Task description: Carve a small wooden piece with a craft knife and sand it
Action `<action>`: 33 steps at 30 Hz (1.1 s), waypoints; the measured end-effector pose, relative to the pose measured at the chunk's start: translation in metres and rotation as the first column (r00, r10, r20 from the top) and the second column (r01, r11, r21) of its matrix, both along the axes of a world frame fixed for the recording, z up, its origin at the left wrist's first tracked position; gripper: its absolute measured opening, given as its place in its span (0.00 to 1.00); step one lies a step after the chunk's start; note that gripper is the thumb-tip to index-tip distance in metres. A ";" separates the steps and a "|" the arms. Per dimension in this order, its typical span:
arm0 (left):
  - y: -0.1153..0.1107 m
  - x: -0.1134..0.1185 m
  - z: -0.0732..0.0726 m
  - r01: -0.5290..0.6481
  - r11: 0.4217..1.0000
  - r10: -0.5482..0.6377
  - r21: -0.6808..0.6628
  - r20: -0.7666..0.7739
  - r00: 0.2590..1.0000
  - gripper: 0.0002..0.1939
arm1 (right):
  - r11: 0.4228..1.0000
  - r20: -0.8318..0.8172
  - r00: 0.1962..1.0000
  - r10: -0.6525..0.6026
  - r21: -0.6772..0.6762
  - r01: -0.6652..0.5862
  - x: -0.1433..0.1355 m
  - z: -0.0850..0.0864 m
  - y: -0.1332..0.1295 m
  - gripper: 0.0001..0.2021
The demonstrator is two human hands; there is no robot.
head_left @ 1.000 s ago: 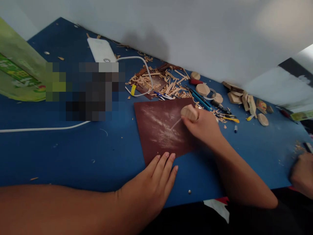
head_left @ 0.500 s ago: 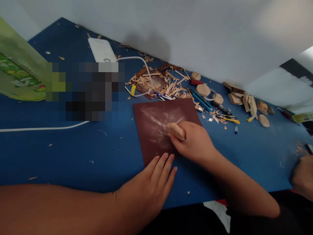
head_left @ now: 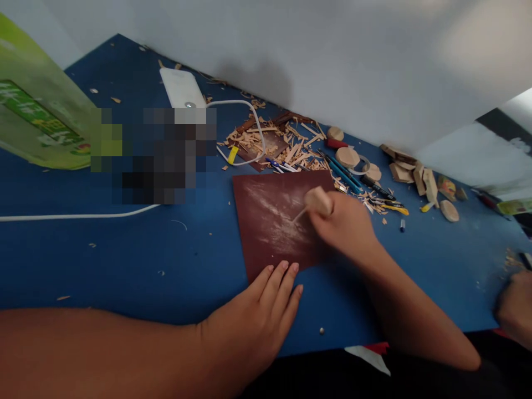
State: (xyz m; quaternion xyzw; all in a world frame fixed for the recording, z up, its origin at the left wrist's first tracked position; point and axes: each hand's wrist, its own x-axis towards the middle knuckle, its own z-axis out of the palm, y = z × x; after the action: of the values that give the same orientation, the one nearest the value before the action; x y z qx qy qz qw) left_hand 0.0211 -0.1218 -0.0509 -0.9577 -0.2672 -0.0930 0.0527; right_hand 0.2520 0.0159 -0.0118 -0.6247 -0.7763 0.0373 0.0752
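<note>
A sheet of reddish-brown sandpaper (head_left: 261, 199) lies on the blue table, streaked with pale dust. My right hand (head_left: 349, 221) is closed around a small piece of wood (head_left: 319, 201) over the right part of the sheet. The wood's lower side and part of my fingers are hidden, and the hand is slightly blurred. My left hand (head_left: 266, 310) lies flat, its fingertips on the near edge of the sandpaper and the fingers stretched out. A thin pale streak shows on the sheet just left of the wood.
Behind the sandpaper are wood shavings (head_left: 295, 149), pens (head_left: 343, 174), a tape roll (head_left: 362, 166) and a yellow cutter (head_left: 393, 208). Wood blocks (head_left: 428, 183) lie at right. A white power bank (head_left: 183, 88) with a cable and a green package (head_left: 41, 111) stand left. Another person's hand (head_left: 515, 299) is far right.
My right hand has moved to the right and slightly up across the sandpaper with the wood, which is now tilted differently. My left hand stays put. The view has shifted slightly.
</note>
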 end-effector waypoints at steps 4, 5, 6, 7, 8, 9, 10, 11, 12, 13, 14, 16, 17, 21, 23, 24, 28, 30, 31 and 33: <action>0.001 0.000 0.000 -0.003 1.000 0.003 0.021 0.003 1.000 0.33 | 0.993 -0.042 0.994 0.103 -0.061 -0.106 -0.001 0.000 -0.001 0.12; 0.001 0.000 0.000 -0.005 1.000 0.005 0.019 -0.008 1.000 0.34 | 0.999 -0.026 0.999 0.024 -0.033 -0.025 -0.001 -0.001 0.000 0.13; 0.002 0.000 -0.001 -0.005 1.000 0.005 0.018 -0.015 1.000 0.34 | 0.999 -0.014 0.999 -0.049 -0.001 0.049 0.000 -0.001 0.001 0.13; 0.002 0.000 -0.001 -0.002 1.000 0.002 0.018 -0.015 1.000 0.34 | 0.996 -0.010 0.997 -0.081 0.021 0.081 0.000 -0.001 0.001 0.13; 0.002 0.000 -0.001 0.002 1.000 -0.001 0.019 -0.010 1.000 0.33 | 0.998 -0.016 0.999 -0.052 0.020 0.052 -0.001 -0.001 0.000 0.12; 0.002 -0.001 -0.002 0.005 1.000 -0.005 0.023 0.003 1.000 0.33 | 0.999 -0.037 0.999 0.034 -0.010 -0.035 -0.002 -0.002 0.000 0.12; 0.002 -0.001 -0.002 0.005 1.000 -0.006 0.027 0.013 1.000 0.32 | 0.991 -0.066 0.990 0.122 -0.046 -0.125 -0.002 -0.003 -0.001 0.12; 0.002 -0.001 -0.002 0.007 0.999 -0.008 0.032 0.021 1.000 0.32 | 0.980 -0.090 0.979 0.181 -0.072 -0.187 -0.002 -0.003 -0.001 0.12; 0.002 -0.001 -0.002 0.008 0.999 -0.009 0.033 0.023 1.000 0.32 | 0.980 -0.097 0.980 0.173 -0.081 -0.182 -0.001 -0.003 0.001 0.12; 0.002 -0.001 -0.002 0.009 1.000 -0.010 0.028 0.017 1.000 0.32 | 0.992 -0.082 0.991 0.108 -0.063 -0.113 0.000 -0.003 0.002 0.12; 0.002 -0.001 -0.002 0.008 1.000 -0.008 0.020 0.008 1.000 0.33 | 0.999 -0.060 0.998 0.027 -0.034 -0.029 0.001 -0.003 0.004 0.12; 0.001 -0.001 -0.003 0.002 1.000 -0.002 0.000 -0.013 1.000 0.35 | 0.998 -0.023 0.998 -0.065 0.016 0.066 0.002 -0.001 0.005 0.12; 0.001 -0.001 -0.003 -0.001 1.000 0.001 -0.003 -0.015 1.000 0.35 | 0.999 -0.017 0.999 -0.031 0.012 0.031 0.001 0.000 0.003 0.11; 0.000 -0.001 -0.004 -0.006 1.000 0.006 0.028 0.005 1.000 0.33 | 0.976 -0.070 0.981 0.181 -0.112 -0.188 -0.001 0.003 -0.001 0.11; 0.000 -0.001 -0.004 -0.002 0.999 0.002 0.033 -0.005 1.000 0.34 | 0.995 -0.074 0.996 0.042 -0.091 -0.049 0.007 0.000 0.009 0.12; 0.000 -0.001 -0.003 0.001 1.000 -0.001 0.028 -0.015 1.000 0.34 | 0.997 -0.083 0.996 -0.033 -0.075 0.026 0.013 -0.001 0.017 0.12; 0.000 0.000 -0.004 0.002 1.000 -0.002 0.012 -0.019 1.000 0.37 | 0.996 -0.180 0.980 -0.083 -0.041 0.077 0.035 -0.010 0.043 0.15; -0.001 0.000 -0.004 -0.002 1.000 0.002 0.003 -0.007 1.000 0.38 | 0.997 -0.219 0.973 -0.075 0.019 0.081 0.039 -0.014 0.046 0.19; -0.001 0.001 -0.004 -0.003 1.000 0.003 -0.004 -0.004 1.000 0.38 | 0.996 -0.235 0.970 -0.070 0.043 0.082 0.040 -0.015 0.045 0.21; -0.001 0.001 -0.005 -0.006 1.000 0.006 -0.012 0.002 1.000 0.38 | 0.995 -0.260 0.964 -0.053 0.069 0.073 0.040 -0.015 0.042 0.23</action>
State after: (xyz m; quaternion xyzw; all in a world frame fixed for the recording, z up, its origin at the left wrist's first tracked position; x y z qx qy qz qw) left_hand 0.0219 -0.1230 -0.0563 -0.9572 -0.2704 -0.0922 0.0472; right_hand 0.2916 0.0577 -0.0270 -0.6354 -0.7406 0.0855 0.2012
